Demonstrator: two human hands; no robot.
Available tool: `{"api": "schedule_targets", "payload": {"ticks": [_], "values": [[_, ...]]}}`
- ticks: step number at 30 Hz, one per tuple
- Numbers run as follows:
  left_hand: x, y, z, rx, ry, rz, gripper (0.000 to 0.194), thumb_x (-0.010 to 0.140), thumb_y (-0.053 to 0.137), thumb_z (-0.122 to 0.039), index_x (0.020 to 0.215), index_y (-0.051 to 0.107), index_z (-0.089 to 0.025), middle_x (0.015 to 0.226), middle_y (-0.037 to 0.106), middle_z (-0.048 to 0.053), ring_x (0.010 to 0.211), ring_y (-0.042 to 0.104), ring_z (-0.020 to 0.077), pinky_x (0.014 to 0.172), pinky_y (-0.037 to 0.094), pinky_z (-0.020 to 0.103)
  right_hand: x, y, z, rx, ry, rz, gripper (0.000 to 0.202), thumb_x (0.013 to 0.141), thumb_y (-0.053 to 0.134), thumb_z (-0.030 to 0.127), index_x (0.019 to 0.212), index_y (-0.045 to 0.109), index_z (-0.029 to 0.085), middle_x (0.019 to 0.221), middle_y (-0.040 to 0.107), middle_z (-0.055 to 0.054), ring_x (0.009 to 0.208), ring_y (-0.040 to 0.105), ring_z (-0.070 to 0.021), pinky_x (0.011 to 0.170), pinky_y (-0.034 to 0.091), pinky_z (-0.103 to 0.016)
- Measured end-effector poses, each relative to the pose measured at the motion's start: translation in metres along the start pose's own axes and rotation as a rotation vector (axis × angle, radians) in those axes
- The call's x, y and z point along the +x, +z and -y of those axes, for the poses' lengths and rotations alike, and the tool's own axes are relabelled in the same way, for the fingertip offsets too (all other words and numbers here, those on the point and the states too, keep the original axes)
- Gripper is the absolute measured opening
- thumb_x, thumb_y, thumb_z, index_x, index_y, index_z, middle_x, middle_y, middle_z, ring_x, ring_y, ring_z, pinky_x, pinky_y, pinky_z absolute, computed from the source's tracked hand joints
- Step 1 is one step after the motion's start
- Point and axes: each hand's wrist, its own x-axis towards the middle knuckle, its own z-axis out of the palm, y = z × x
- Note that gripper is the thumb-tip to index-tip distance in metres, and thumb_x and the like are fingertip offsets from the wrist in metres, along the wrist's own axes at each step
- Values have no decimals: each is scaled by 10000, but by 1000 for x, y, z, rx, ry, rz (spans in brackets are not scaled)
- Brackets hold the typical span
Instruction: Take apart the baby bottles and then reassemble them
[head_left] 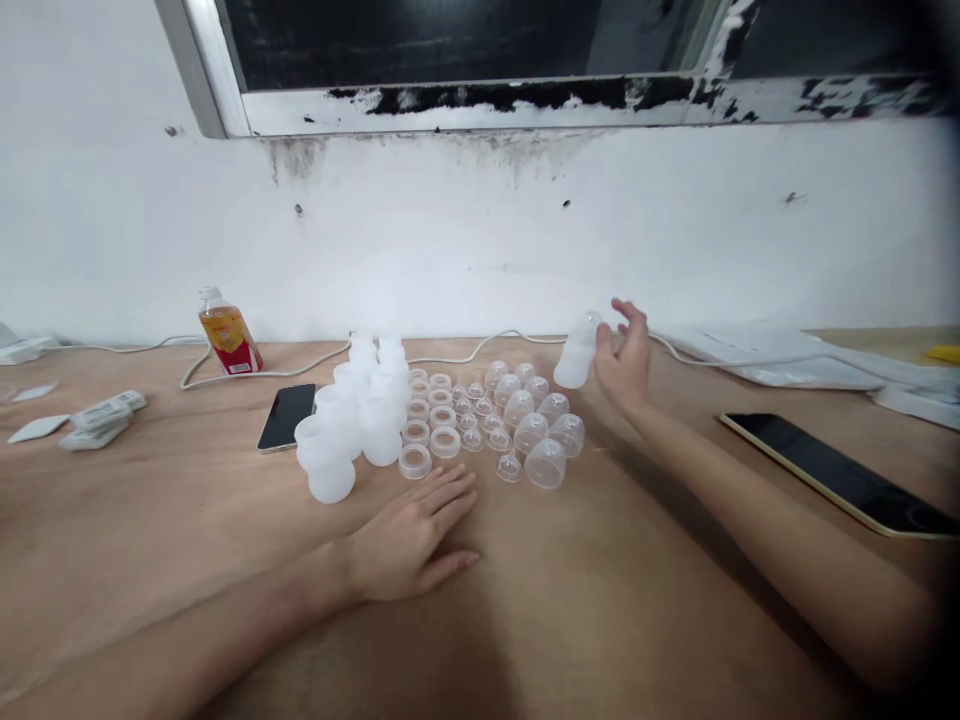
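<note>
My left hand lies flat on the table with its fingers stretched out, just in front of the white screw rings. Beside an assembled baby bottle with a clear cap is my right hand; its fingers are apart, and the thumb is close to the bottle's right side. Whether the thumb touches it I cannot tell. Frosted bottle bodies stand in rows left of the rings. Clear nipples sit in rows right of the rings, followed by clear dome caps.
A drink bottle stands near the wall at left. Phones lie on both sides, a small one and a larger one. A white cable runs along the back. Plastic bags are at right, small white packets at left.
</note>
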Motion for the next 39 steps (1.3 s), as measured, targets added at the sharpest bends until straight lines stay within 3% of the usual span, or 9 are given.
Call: {"api": "schedule_targets", "payload": {"ticks": [2,5,8,10,12,15,20,29,39], "values": [[-1,-3,6,23,-1,65,614,797,388,-413,1293,196,-105,1364,195,137,1259,147,245,1019,184,412,-10,-9,45,43,-200,100,380,826,317,224,1206,332,212,1273,373,-69,1209,278,-184,966,277,-426],[-1,-8,10,33,26,131,628,811,347,-436,1309,149,-108,1370,156,126,1260,143,224,1030,166,394,-60,-27,105,84,-368,535,443,828,316,218,1268,277,244,1309,341,-46,1207,294,-187,974,289,-419],[-1,-12,11,54,54,142,588,823,331,-410,1304,172,-111,1363,184,119,1259,156,201,1036,159,377,-126,-43,130,6,-467,948,568,812,361,276,1327,160,147,1360,236,-98,1247,194,-217,994,273,-415],[-1,-12,11,56,55,136,582,822,339,-400,1305,174,-121,1361,195,111,1257,162,200,1032,175,375,-156,-48,129,-45,-448,1057,622,806,360,343,1327,142,80,1366,185,-144,1252,157,-238,983,292,-416],[-1,-11,11,54,45,127,594,818,350,-397,1310,154,-128,1365,183,104,1257,164,203,1030,184,376,-169,-48,123,-131,-375,1092,668,801,338,417,1315,161,28,1361,152,-183,1252,130,-265,980,277,-446],[-1,-10,10,41,30,119,607,815,359,-394,1315,127,-137,1372,154,97,1258,155,201,1031,188,374,-165,-44,116,-184,-321,1133,686,802,293,473,1296,214,5,1351,159,-200,1249,128,-273,986,258,-454],[-1,-10,9,31,20,123,608,818,359,-383,1315,115,-130,1376,128,98,1263,133,198,1032,191,372,-153,-41,115,-126,-362,1195,688,798,292,494,1289,245,15,1354,176,-181,1252,128,-252,1009,240,-405],[-1,-12,11,9,32,79,617,801,397,-382,1313,135,-158,1369,179,87,1247,201,208,1018,223,374,-152,-41,113,-85,-340,1183,664,801,310,476,1293,242,34,1356,175,-170,1256,129,-246,999,253,-432],[-1,-10,12,67,16,120,626,811,357,-405,1319,98,-145,1379,144,89,1259,167,190,1026,202,357,-152,-41,113,-113,-356,1194,673,804,293,486,1295,232,29,1359,172,-167,1257,128,-237,1005,247,-412]]}}
